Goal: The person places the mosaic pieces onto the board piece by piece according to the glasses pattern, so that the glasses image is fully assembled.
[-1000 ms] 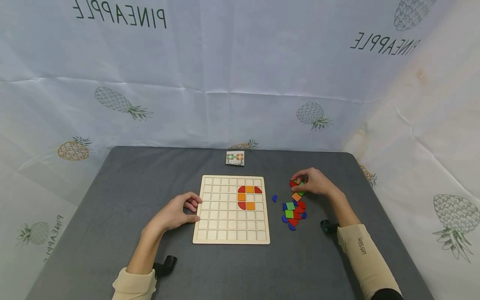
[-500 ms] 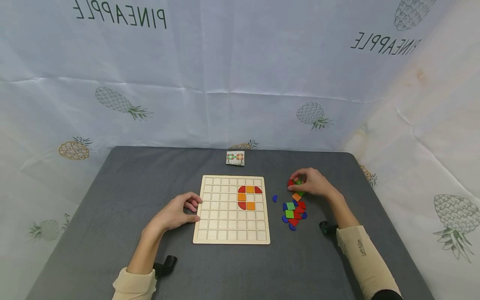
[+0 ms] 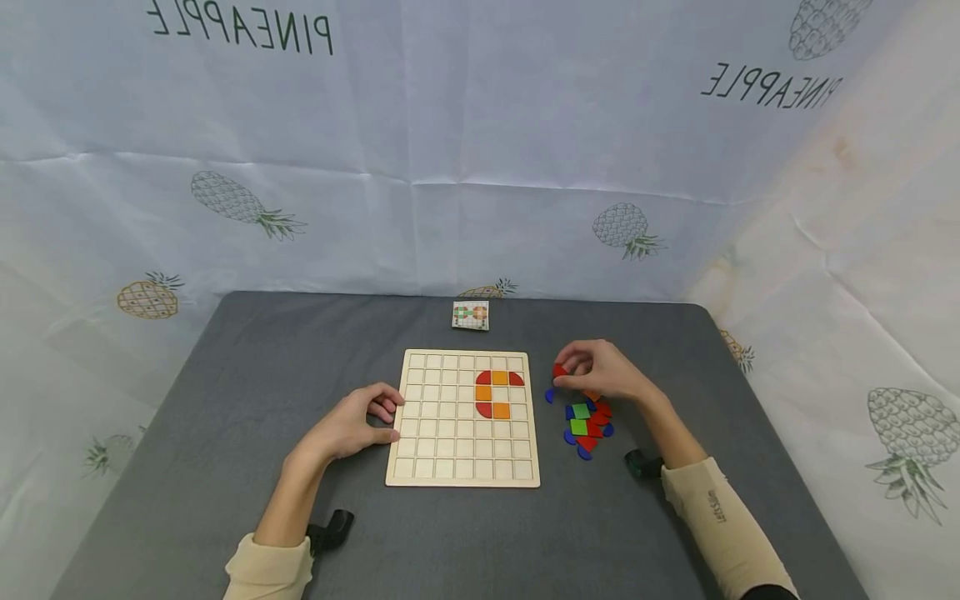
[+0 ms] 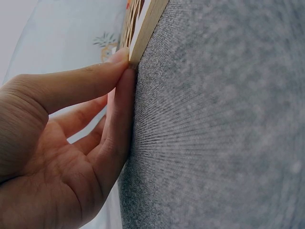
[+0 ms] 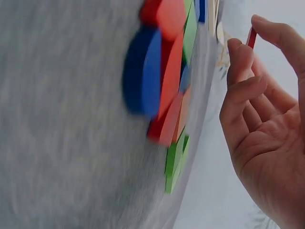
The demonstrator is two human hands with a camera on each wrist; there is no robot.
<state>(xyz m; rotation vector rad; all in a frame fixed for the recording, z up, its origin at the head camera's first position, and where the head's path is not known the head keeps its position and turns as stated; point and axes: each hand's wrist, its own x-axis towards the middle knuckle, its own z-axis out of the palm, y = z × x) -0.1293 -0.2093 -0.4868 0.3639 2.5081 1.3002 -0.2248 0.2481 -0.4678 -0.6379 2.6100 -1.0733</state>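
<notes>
My left hand [image 3: 352,422] lies at the left edge of a wooden grid board [image 3: 441,472], its thumb and fingertips against the rim. Seen from the left wrist, the thumb tip touches the side of the board [image 4: 145,33]. My right hand [image 3: 603,368] pinches a small red tile [image 3: 559,372] between thumb and fingertips, right of the board. The right wrist view shows that red tile [image 5: 251,38] edge-on, held above the table. Orange squares [image 3: 501,411] and red quarter-circles [image 3: 483,410] sit in the board's upper right cells.
Loose red, green, blue and orange tiles [image 3: 579,427] lie in a pile below my right hand. One blue piece [image 3: 550,396] rests between pile and board. Behind the board is a small pattern card [image 3: 470,316] on the grey table [image 3: 315,333]. A printed curtain hangs behind.
My right hand has lifted the red tile from the top of the pile and moved left toward the board. My left hand stays where it was.
</notes>
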